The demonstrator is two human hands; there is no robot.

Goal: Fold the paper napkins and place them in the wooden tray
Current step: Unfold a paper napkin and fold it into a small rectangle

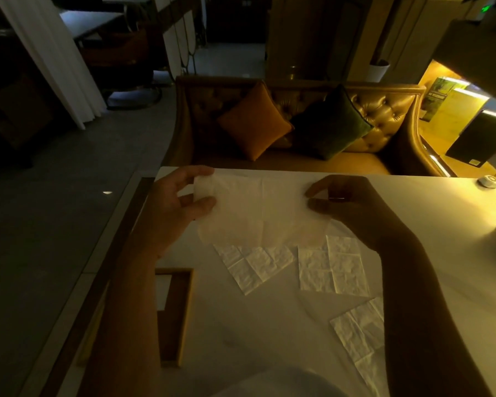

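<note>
Both hands (178, 202) (347, 207) pinch a thin, creased square napkin (258, 207).

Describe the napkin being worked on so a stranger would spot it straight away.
On the white table in front of the tan sofa, look between the left hand and right hand. The held napkin is lifted and spread open there; the other napkins lie flat on the table.

Tufted sofa (390, 110) beyond white table (255, 325); orange cushion (255, 121) beside green cushion (331, 124); white curtain (49, 53) far left.
</note>
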